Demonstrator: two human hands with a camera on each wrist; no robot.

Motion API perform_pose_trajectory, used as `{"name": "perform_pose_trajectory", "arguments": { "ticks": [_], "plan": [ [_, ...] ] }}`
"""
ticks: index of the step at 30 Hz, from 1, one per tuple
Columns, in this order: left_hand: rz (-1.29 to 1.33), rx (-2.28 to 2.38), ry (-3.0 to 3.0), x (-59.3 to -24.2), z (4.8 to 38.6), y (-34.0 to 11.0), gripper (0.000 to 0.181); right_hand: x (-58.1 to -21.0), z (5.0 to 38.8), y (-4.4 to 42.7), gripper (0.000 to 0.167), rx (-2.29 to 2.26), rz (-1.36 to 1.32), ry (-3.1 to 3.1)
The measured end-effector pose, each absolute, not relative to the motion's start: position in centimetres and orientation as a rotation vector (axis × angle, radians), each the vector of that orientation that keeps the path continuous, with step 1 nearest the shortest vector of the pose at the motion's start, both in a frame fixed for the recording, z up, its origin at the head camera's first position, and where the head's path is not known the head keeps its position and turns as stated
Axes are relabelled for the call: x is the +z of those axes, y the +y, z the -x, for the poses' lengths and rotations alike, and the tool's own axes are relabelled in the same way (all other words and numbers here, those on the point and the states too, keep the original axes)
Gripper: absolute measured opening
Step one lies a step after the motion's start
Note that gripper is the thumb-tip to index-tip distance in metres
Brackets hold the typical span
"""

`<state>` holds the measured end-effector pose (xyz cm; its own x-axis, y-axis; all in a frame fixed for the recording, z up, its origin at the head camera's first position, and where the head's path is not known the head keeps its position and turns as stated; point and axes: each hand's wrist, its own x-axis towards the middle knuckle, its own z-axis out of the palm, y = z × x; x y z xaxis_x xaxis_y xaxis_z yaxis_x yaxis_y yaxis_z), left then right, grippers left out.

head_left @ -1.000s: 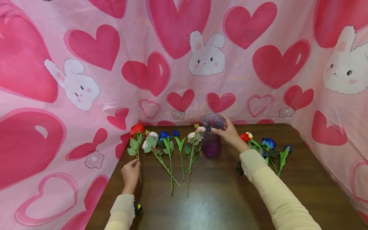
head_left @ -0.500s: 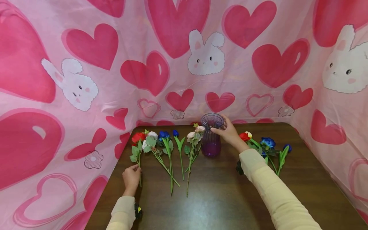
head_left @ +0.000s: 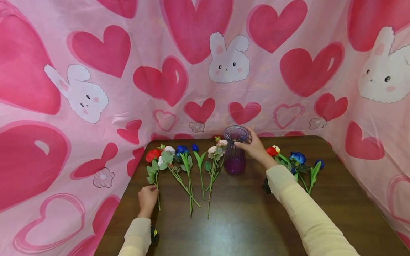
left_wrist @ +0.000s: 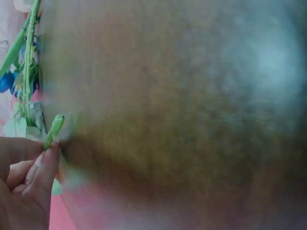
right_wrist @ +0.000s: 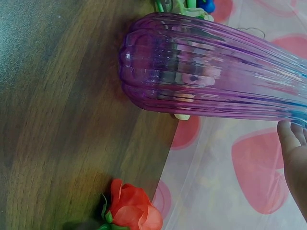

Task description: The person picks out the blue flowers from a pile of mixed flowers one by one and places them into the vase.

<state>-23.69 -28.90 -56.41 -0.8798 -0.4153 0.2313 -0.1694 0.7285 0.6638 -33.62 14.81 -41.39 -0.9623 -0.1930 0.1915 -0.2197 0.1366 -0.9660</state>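
Note:
My left hand (head_left: 148, 201) pinches the green stem of a red rose (head_left: 153, 155) at the left side of the table. In the left wrist view the cut end of that stem (left_wrist: 56, 125) sticks out past thumb and finger. A purple ribbed glass vase (head_left: 235, 160) stands upright near the back edge. My right hand (head_left: 255, 146) grips it just below the flared rim, with the thumb in front. Seen from the right wrist, the vase (right_wrist: 192, 72) fills the upper part and only some fingers (right_wrist: 292, 143) show.
White roses (head_left: 166, 156), a blue flower (head_left: 182, 150), a blue tulip (head_left: 195, 147) and pale pink roses (head_left: 214, 152) lie between hand and vase. Right of the vase lie more flowers, among them a blue rose (head_left: 298, 157) and a red bloom (right_wrist: 132, 206). A heart-printed cloth (head_left: 179, 81) encloses the table.
The left hand has drawn the red rose slightly toward the table's front, and its bloom now sits lower. The right hand and the vase stay in place.

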Motion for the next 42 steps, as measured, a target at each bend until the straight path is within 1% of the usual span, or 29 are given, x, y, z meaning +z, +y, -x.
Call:
{"name": "perform_pose_trajectory", "arguments": {
  "ticks": [7, 20, 24, 29, 36, 42],
  "plan": [
    [-0.484, -0.871, -2.629, -56.3, 23.8, -28.8, 0.018, -41.4, 33.7, 14.7, 0.085, 2.003, -0.431, -2.359],
    [-0.47, -0.863, -2.593, -56.1, 23.9, -28.8, 0.012, -41.1, 33.5, 14.7, 0.085, 2.027, -0.426, -2.353],
    [-0.472, -0.909, -2.558, -55.5, 24.2, -28.7, 0.015, -41.1, 33.5, 14.7, 0.084, 2.032, -0.43, -2.343],
    [-0.428, -1.024, -2.517, -54.5, 24.8, -27.5, 0.019, -41.2, 33.4, 14.7, 0.083, 2.042, -0.437, -2.319],
    [-0.344, -1.373, -2.514, -53.2, 25.6, -24.9, 0.018, -41.3, 33.5, 14.7, 0.083, 2.042, -0.439, -2.317],
    [-0.222, -1.554, -2.668, -53.1, 25.7, -23.1, 0.017, -41.2, 33.5, 14.7, 0.084, 2.047, -0.433, -2.32]
  ]
}}
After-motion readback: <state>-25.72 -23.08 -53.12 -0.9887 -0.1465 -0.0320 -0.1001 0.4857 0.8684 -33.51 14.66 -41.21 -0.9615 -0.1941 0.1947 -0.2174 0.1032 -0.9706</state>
